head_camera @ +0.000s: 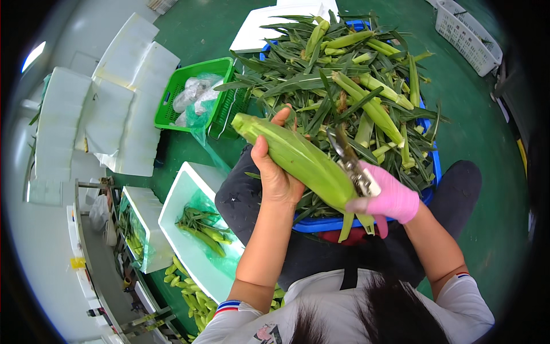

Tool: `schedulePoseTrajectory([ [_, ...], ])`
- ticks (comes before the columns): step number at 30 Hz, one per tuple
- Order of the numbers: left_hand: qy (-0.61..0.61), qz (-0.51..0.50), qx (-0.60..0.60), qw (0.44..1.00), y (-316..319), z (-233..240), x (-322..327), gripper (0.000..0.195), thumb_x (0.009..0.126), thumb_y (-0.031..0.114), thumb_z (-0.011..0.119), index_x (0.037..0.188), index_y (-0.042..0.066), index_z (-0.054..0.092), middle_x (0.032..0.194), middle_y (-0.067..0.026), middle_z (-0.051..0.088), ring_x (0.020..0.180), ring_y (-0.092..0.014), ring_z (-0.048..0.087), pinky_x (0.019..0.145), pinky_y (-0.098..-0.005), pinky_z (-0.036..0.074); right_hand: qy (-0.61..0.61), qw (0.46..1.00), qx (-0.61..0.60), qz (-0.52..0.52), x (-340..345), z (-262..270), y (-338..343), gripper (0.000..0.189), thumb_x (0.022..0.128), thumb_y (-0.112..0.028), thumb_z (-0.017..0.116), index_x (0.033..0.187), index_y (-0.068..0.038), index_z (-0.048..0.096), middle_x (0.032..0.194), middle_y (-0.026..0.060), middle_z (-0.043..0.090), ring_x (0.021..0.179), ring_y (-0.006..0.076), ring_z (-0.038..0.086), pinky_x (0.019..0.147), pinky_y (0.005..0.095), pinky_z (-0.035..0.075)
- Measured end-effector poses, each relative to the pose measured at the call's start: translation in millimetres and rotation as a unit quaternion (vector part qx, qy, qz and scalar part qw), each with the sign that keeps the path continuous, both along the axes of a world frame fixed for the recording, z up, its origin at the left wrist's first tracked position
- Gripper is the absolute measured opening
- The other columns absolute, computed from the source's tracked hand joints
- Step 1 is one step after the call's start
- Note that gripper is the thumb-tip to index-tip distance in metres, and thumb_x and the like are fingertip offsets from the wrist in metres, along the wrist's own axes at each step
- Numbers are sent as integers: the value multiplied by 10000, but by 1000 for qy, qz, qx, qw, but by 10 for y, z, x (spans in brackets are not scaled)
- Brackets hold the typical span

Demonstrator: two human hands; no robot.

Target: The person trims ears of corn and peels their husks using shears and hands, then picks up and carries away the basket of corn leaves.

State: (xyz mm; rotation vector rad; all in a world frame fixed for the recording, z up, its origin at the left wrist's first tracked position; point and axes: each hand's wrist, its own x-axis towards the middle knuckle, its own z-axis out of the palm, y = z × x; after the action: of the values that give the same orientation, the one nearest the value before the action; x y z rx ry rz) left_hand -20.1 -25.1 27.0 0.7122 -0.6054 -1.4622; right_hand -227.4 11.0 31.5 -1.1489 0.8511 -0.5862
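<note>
My bare left hand (277,172) grips a green ear of corn (300,161) still in its husk. The ear slants, its cut stalk end at the upper left and its tip at the lower right. A pink glove covers my right hand (386,193), which holds a metal cutting tool (354,165), apparently pruning shears. The tool lies along the ear's right side, and the gloved fingers touch the husk near the tip. Loose husk strips (347,228) hang below that end. Under both hands is a blue tub (322,224) heaped with corn leaves and husks (343,86).
Left of my knee, a white foam box (182,189) holds a few leafy ears (208,234). Trimmed corn (200,301) lies piled on the floor behind it. A green crate (225,64) contains plastic bags. Foam boxes (124,99) stack along the wall; a white basket (464,38) stands far right.
</note>
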Motion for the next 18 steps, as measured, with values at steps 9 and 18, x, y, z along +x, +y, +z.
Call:
schedulePoseTrajectory([
  [9, 52, -33, -5, 998, -95, -101, 51, 579, 777, 633, 559, 1024, 108, 573, 1294, -130, 490, 1353, -291, 334, 1051, -534, 325, 57, 998, 14, -1, 102, 26, 146, 479, 739, -41, 530, 1218, -29, 511, 727, 11, 555, 616, 81, 528, 544, 267, 470],
  [18, 298, -95, -50, 948, -91, -199, 131, 730, 747, 714, 506, 1385, 366, 448, 1547, -190, 172, 1411, -352, 211, 1104, -628, 163, -44, 962, -19, -270, -351, -40, -86, 481, 761, -167, 605, 1209, -28, 499, 827, 64, 574, 692, 132, 560, 582, 271, 472],
])
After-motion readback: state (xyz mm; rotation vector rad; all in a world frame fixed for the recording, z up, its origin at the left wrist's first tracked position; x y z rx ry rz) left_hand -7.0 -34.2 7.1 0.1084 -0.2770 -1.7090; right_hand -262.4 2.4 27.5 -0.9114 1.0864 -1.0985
